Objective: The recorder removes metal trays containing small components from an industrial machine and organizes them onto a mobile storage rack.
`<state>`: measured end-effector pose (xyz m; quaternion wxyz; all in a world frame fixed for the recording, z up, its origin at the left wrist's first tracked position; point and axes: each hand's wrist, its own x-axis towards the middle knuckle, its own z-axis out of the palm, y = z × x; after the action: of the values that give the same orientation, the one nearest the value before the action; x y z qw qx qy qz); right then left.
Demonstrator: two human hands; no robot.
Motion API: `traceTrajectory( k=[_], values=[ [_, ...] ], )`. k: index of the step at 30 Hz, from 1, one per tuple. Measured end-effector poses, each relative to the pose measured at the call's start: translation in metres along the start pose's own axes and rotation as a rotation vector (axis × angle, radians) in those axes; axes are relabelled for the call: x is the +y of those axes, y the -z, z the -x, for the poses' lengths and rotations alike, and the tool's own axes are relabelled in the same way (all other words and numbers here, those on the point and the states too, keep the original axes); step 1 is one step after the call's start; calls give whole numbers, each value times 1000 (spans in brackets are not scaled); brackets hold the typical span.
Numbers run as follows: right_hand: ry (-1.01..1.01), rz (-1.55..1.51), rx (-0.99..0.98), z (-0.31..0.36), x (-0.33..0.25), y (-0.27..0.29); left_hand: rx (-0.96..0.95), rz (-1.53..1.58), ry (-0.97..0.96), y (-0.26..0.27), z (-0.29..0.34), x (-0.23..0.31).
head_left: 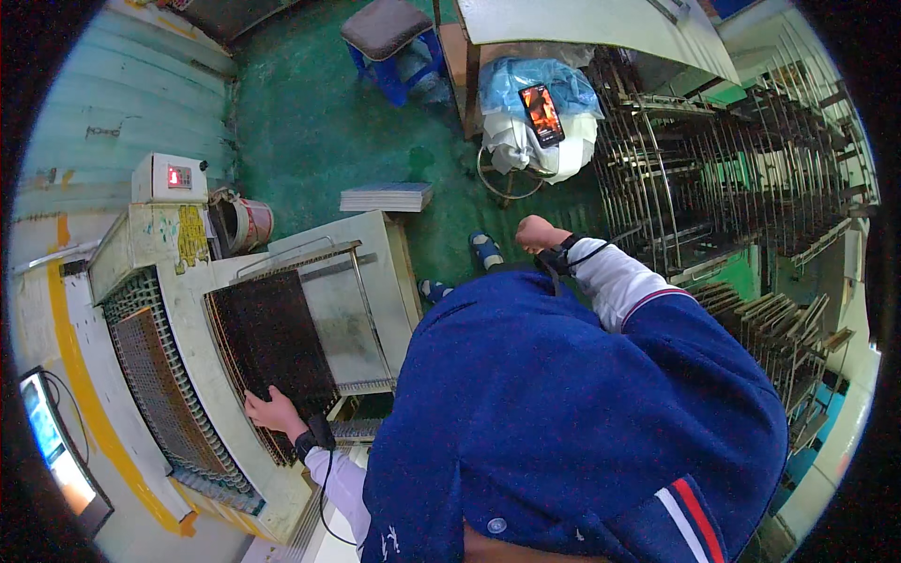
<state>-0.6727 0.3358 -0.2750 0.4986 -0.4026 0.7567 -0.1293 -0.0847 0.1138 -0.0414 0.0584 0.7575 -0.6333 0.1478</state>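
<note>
At the lower left, my left hand (272, 413) is curled over the near end of a stack of dark, thin rectangular panels (272, 328). Its fingers close on the panels' left edge; the fingertips are partly hidden. The stack lies on a pale metal machine bed (343, 324), inside a wire rail (371, 305). To the right of my body, my right hand (540, 235) hangs in a loose fist over the floor, and nothing shows in it. Both wrists wear black bands with cables.
Left of the stack is a slatted conveyor opening (169, 385) with a brown mesh panel. A control box (171, 178), a bucket (251, 223) and a pile of light sheets (387, 197) stand farther off. Metal racks (685, 169), a stool (385, 33) and a phone (542, 114) on wrapped goods are ahead.
</note>
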Motion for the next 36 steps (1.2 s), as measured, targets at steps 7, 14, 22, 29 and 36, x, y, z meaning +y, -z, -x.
traceTrajectory(
  k=[7,14,22,29,36],
  values=[
    [-156,-76,6,10,-23,8,-21,0,12,1,3,-1],
    [70,128,-8,-3,2,0,-27,13,3,0,0,-2],
    [-48,4,-89,0,-10,6,-40,-1,4,-2,-1,-5],
    [63,-1,-2,-5,4,-3,-46,2,6,3,-3,0],
    [19,9,-82,-2,-6,0,-29,-23,1,-3,-2,-9]
  ],
)
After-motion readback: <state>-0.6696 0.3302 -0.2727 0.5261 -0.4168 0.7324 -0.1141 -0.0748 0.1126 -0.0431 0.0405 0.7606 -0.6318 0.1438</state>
